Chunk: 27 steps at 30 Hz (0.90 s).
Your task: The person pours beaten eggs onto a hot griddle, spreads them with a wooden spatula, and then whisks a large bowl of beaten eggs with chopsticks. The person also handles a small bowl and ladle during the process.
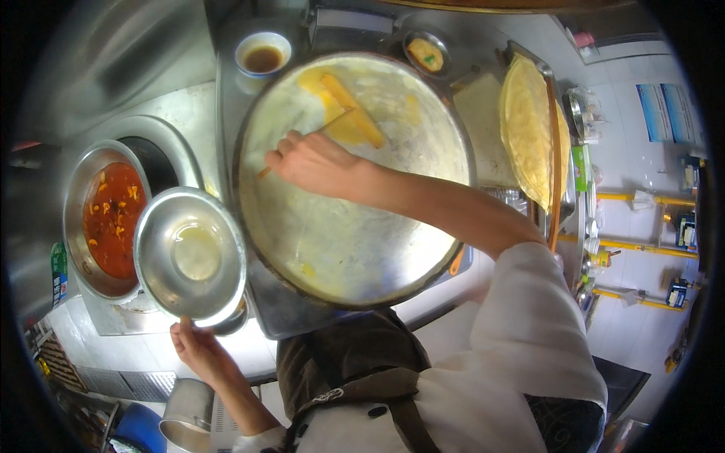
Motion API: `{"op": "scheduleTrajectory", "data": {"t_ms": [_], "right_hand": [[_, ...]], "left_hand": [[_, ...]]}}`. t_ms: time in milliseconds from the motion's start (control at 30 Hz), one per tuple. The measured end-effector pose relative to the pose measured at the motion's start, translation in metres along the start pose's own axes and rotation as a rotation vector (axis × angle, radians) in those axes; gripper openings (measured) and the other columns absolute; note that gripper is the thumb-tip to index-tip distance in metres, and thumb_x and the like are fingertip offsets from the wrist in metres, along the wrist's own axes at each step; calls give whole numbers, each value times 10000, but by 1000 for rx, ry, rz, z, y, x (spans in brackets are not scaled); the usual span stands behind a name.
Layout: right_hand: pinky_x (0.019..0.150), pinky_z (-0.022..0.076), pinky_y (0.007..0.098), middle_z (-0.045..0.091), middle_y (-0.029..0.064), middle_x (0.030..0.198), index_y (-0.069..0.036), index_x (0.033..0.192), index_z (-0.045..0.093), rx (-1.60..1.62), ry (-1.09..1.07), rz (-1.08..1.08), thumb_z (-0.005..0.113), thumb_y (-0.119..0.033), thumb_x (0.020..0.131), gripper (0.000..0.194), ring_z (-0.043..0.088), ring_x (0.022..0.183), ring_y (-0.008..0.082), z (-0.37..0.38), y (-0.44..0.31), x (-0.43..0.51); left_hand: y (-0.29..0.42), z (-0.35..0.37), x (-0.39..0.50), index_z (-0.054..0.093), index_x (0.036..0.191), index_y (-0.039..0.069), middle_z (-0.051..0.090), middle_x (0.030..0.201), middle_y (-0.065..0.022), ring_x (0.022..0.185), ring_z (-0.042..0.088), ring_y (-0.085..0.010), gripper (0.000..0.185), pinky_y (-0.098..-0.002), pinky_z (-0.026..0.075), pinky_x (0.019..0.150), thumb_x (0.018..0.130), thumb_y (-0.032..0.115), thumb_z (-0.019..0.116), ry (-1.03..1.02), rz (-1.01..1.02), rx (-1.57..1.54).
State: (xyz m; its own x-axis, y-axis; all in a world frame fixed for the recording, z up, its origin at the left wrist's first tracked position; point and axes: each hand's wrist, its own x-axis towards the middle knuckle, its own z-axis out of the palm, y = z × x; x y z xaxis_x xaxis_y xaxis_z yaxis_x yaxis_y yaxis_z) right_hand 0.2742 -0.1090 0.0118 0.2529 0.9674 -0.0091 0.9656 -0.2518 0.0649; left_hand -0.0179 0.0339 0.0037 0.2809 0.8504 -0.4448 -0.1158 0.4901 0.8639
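My right hand (pixel 314 164) grips the thin handle of a wooden T-shaped batter spreader (pixel 354 110) over a large round griddle (pixel 351 243). The spreader's bar lies in a patch of yellow batter or egg (pixel 310 79) on the far part of the griddle, and pale film coats much of the surface. Low on the left, my left hand (pixel 195 348) pinches the near rim of a steel bowl (pixel 153 289). A little pale liquid sits in that bowl's bottom. The bowl overlaps a pan of red sauce (pixel 116 221) behind it.
Beyond the griddle stand a white bowl of dark sauce (pixel 264 56) and a small metal dish with yellow food (pixel 426 55). Folded yellow pancakes (pixel 527 130) rest on the right beside a wooden bar (pixel 554 164). A steel pot (pixel 187 410) is at lower left.
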Motion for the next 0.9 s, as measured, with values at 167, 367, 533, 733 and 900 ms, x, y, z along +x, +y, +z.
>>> {"op": "scheduleTrajectory", "data": {"t_ms": [167, 367, 533, 733, 900], "right_hand": [[503, 492, 304, 570, 92, 686, -24, 786, 524, 0, 68, -82, 582, -65, 688, 121, 582, 708, 215, -3, -6, -3], [585, 500, 311, 576, 92, 769, -47, 794, 555, 56, 39, 83, 588, -26, 663, 137, 584, 751, 228, 4, -1, -16], [638, 486, 323, 560, 98, 793, -52, 767, 570, 280, 238, 336, 624, -46, 666, 114, 574, 770, 250, 15, -12, -51], [562, 493, 306, 569, 106, 875, -22, 903, 566, 670, 580, 868, 562, 2, 779, 126, 580, 745, 205, 27, -60, -74], [459, 468, 272, 598, 80, 880, -23, 1099, 566, 1220, 823, 1389, 495, -62, 901, 214, 575, 687, 122, 27, -72, -89]], "left_hand": [[1, -6, 2, 544, 801, 113, 550, 603, 33, 510, 498, -22, 102, -154, 420, 446, 868, 125, 621, -22, 22, 8], [3, -11, 6, 544, 809, 110, 555, 650, 29, 525, 499, -23, 95, -149, 407, 451, 866, 116, 620, -41, 27, 1], [6, -6, 6, 541, 805, 112, 549, 657, 35, 542, 498, -14, 100, -142, 394, 452, 865, 117, 621, -42, 22, -16], [16, 6, 6, 537, 784, 117, 521, 638, 47, 542, 460, -6, 116, -145, 355, 456, 864, 117, 620, -36, 30, 44], [19, 15, 5, 539, 785, 118, 508, 632, 51, 527, 432, -9, 112, -156, 325, 458, 863, 113, 619, -53, 21, 54]]}}
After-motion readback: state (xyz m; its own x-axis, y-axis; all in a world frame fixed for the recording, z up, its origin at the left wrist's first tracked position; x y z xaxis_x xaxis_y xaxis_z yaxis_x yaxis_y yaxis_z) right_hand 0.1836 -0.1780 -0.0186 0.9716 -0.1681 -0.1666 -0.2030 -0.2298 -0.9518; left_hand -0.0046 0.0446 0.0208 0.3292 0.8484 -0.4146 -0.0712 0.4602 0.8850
